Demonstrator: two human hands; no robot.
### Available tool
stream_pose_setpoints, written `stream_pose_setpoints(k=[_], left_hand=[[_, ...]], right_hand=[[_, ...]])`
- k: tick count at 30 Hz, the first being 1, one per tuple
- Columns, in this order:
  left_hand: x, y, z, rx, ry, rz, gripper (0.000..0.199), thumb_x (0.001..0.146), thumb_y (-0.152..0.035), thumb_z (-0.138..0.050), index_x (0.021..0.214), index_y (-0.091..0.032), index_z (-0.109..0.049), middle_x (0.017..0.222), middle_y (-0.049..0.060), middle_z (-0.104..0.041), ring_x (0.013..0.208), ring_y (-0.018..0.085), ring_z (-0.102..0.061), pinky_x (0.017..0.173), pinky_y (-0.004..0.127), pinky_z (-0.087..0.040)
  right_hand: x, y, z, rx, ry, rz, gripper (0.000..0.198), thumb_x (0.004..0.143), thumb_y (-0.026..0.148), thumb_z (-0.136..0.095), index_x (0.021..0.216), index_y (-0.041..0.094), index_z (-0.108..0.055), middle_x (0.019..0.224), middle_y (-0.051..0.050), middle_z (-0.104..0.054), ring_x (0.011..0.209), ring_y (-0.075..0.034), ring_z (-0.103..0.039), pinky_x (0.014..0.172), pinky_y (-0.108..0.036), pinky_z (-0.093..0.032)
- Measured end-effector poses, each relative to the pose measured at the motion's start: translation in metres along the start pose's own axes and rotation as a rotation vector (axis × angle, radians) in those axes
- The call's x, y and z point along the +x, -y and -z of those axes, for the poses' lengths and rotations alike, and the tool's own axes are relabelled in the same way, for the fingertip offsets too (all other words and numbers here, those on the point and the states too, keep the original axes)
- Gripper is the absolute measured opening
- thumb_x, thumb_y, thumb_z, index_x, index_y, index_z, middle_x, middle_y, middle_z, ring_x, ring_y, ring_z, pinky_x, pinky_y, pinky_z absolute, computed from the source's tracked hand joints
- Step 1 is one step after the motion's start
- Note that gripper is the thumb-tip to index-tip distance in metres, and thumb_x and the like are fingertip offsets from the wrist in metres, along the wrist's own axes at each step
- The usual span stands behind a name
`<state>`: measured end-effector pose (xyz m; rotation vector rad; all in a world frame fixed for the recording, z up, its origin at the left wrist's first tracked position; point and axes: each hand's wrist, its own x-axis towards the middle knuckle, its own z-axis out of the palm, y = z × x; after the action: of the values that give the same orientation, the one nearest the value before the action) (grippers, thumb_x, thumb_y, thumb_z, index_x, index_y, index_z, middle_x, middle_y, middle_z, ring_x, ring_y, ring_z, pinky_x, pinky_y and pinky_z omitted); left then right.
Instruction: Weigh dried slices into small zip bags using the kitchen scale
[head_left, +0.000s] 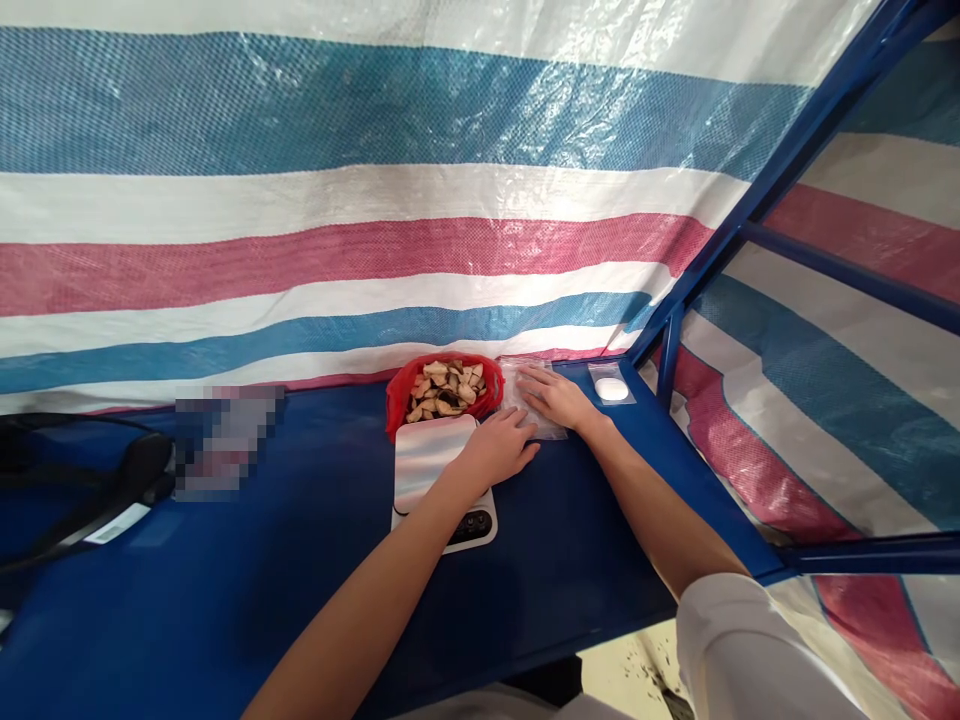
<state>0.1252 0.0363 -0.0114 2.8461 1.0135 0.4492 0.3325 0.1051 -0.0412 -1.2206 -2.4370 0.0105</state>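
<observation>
My right hand (pixel 560 398) lies flat on clear plastic bags (pixel 516 376), with its fingers stretched out to the left. Over the near left edge of those bags, my left hand (pixel 496 452) rests palm down with its fingers extended, beside the kitchen scale (pixel 431 458). The scale has a shiny plate and dark buttons at its near end; my left forearm hides part of it. Just behind the scale stands a red bag (pixel 395 398), its mouth wide open, full of dried slices (pixel 448 388) that look like mushroom.
A small clear bag with a white oval item (pixel 612 389) lies at the table's right end. Black straps (pixel 139 470) and a blurred-out packet (pixel 225 440) are on the left of the blue table (pixel 315 560). Striped sheeting (pixel 360 270) and a blue metal frame (pixel 671 350) enclose the back and right.
</observation>
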Motion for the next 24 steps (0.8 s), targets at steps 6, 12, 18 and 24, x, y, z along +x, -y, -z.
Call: stream_pose_setpoints(k=[6, 12, 18, 24], left_hand=[[-0.001, 0.000, 0.000, 0.005, 0.041, 0.004, 0.025, 0.097, -0.033, -0.056, 0.110, -0.017, -0.070, 0.116, 0.013, -0.067, 0.112, 0.028, -0.063, 0.098, 0.042, -0.051], [0.000, -0.001, -0.002, 0.021, 0.050, 0.012, 0.024, 0.097, -0.035, -0.057, 0.107, -0.018, -0.070, 0.114, 0.012, -0.068, 0.109, 0.027, -0.064, 0.096, 0.040, -0.050], [-0.008, -0.002, 0.008, 0.020, -0.037, 0.056, 0.028, 0.099, -0.036, -0.053, 0.113, -0.017, -0.069, 0.117, 0.014, -0.068, 0.112, 0.029, -0.064, 0.099, 0.043, -0.051], [-0.034, 0.008, 0.026, -0.035, -0.193, 0.097, 0.031, 0.100, -0.031, -0.049, 0.118, -0.017, -0.070, 0.122, 0.016, -0.069, 0.118, 0.031, -0.062, 0.105, 0.050, -0.048]], right_hand=[[0.002, -0.001, -0.004, 0.022, -0.002, 0.046, 0.037, 0.101, 0.027, -0.048, 0.133, 0.025, -0.066, 0.147, -0.008, -0.058, 0.140, -0.025, -0.050, 0.119, -0.043, -0.041], [0.006, -0.001, 0.001, 0.005, 0.045, -0.021, 0.035, 0.100, 0.031, -0.052, 0.132, 0.027, -0.067, 0.146, -0.006, -0.059, 0.133, -0.026, -0.057, 0.110, -0.041, -0.051], [0.006, 0.011, 0.022, 0.053, -0.064, -0.122, 0.033, 0.099, 0.033, -0.052, 0.128, 0.029, -0.069, 0.141, -0.002, -0.063, 0.126, -0.024, -0.063, 0.103, -0.041, -0.057], [-0.009, 0.039, 0.038, 0.074, -0.108, -0.090, 0.030, 0.099, 0.033, -0.053, 0.121, 0.029, -0.073, 0.139, -0.001, -0.065, 0.130, -0.024, -0.060, 0.107, -0.039, -0.053]])
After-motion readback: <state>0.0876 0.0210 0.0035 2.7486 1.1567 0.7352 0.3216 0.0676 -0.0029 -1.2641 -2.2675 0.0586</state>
